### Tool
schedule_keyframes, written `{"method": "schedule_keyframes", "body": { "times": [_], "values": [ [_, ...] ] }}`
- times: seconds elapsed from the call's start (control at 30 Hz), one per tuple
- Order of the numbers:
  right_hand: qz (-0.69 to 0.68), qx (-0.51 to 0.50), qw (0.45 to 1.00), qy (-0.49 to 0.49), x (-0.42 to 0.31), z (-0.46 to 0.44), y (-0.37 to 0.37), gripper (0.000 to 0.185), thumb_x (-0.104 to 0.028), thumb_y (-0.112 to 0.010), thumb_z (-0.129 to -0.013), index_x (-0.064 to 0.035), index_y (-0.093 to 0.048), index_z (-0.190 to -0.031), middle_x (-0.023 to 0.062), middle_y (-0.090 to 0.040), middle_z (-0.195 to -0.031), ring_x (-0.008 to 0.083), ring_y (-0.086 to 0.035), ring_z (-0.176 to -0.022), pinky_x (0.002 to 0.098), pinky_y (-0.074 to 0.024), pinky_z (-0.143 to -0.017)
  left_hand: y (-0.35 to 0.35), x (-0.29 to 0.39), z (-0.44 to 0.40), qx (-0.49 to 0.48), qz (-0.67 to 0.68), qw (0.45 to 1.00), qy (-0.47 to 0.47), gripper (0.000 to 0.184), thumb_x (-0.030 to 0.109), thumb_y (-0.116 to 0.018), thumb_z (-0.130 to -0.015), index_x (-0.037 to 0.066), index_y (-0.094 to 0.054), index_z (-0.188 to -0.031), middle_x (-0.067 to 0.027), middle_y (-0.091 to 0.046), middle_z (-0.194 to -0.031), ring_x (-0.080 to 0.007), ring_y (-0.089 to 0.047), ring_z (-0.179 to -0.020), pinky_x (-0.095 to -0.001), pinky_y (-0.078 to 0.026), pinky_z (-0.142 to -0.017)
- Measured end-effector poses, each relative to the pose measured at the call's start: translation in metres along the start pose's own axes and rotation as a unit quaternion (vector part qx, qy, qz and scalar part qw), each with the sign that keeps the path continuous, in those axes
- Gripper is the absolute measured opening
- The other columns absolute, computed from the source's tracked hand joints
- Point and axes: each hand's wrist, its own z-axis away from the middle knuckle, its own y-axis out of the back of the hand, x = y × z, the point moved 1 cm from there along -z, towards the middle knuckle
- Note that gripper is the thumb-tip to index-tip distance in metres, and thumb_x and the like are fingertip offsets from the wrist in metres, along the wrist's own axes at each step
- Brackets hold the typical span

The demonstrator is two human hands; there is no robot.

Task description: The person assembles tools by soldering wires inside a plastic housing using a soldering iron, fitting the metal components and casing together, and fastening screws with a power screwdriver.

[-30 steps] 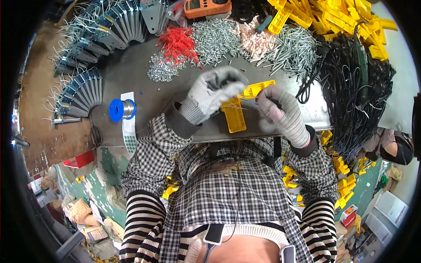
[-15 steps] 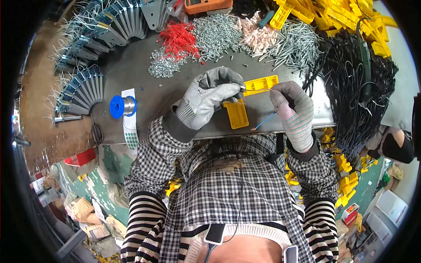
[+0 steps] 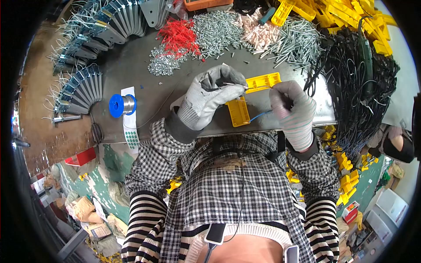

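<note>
My left hand (image 3: 212, 93), in a grey coated glove, is closed in a pinch over the table; any small part inside its fingers is hidden. A thin wire (image 3: 259, 87) runs from its fingertips to my right hand (image 3: 294, 111). That hand wears a pale striped glove, and its thumb and finger are closed on the wire. From beneath it a blue wire (image 3: 262, 115) sticks out to the left. Behind and between my hands lie two yellow plastic housings, one slanting (image 3: 263, 82) and one nearer the table edge (image 3: 238, 114).
A blue solder spool (image 3: 116, 105) stands at left on a white strip. Red pieces (image 3: 179, 37), nuts (image 3: 164, 61), screws (image 3: 217, 35) and pale sleeves (image 3: 261, 37) lie in heaps behind. Black cables (image 3: 351, 87) and yellow housings (image 3: 346, 15) pile up at right; metal brackets (image 3: 83, 87) fan out left.
My left hand has shifted slightly right, its fingers rolled a little. The right hand has stayed nearly in place, while the blue wire's end has swung up and left against the near yellow housing.
</note>
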Motion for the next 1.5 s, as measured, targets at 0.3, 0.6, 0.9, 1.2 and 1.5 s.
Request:
{"method": "schedule_keyframes", "body": {
  "times": [0.3,0.6,0.9,1.2,1.5],
  "values": [
    [0.08,-0.012,0.994,0.08,0.0,0.003,-0.001,0.018,-0.001,-0.069,-0.075,-0.0056,-0.058,-0.088,0.0126,-0.062,-0.068,0.0287,-0.065,-0.059,0.0339,-0.0501,-0.053,-0.009,-0.001,0.007,0.046,-0.147,0.985,-0.082,0.021,-0.004,-0.069,-0.083,-0.001,-0.061,-0.102,-0.0059,-0.065,-0.099,-0.0115,-0.062,-0.094,-0.026,-0.05,-0.086],
    [0.145,-0.095,0.964,0.201,-0.001,0.005,-0.001,0.017,-0.002,-0.067,-0.072,-0.0067,-0.059,-0.086,0.0101,-0.06,-0.067,0.0307,-0.063,-0.063,0.0383,-0.0482,-0.055,-0.011,-0.002,0.01,0.049,-0.176,0.98,-0.085,0.021,-0.005,-0.069,-0.082,0.0,-0.061,-0.102,-0.0048,-0.064,-0.099,-0.0111,-0.061,-0.095,-0.0258,-0.049,-0.087],
    [0.028,-0.044,0.99,0.128,-0.011,0.007,0.01,0.022,-0.001,-0.066,-0.077,-0.0079,-0.066,-0.098,0.0129,-0.064,-0.073,0.0285,-0.065,-0.062,0.0341,-0.0508,-0.057,-0.003,0.006,0.008,0.01,-0.034,0.999,0.012,0.016,0.007,-0.06,-0.092,0.002,-0.058,-0.107,-0.0045,-0.063,-0.099,-0.0103,-0.06,-0.091,-0.0238,-0.048,-0.083],
    [0.021,-0.012,0.987,0.162,-0.007,0.006,0.005,0.022,0.001,-0.067,-0.075,-0.0061,-0.063,-0.095,0.0116,-0.064,-0.072,0.0276,-0.065,-0.06,0.0338,-0.0505,-0.055,0.001,-0.008,0.005,-0.021,0.084,0.996,0.025,0.013,0.004,-0.059,-0.092,0.003,-0.058,-0.104,-0.0057,-0.064,-0.097,-0.0127,-0.061,-0.088,-0.0264,-0.05,-0.08],
    [0.042,-0.036,0.979,0.194,-0.007,0.003,0.002,0.021,0.001,-0.069,-0.073,-0.0061,-0.062,-0.092,0.0088,-0.06,-0.069,0.0283,-0.064,-0.062,0.0352,-0.0498,-0.056,0.001,-0.01,0.005,-0.027,0.121,0.991,0.054,0.015,0.002,-0.058,-0.09,0.003,-0.058,-0.105,-0.0069,-0.065,-0.099,-0.014,-0.062,-0.088,-0.0273,-0.05,-0.081]
  ]
}}
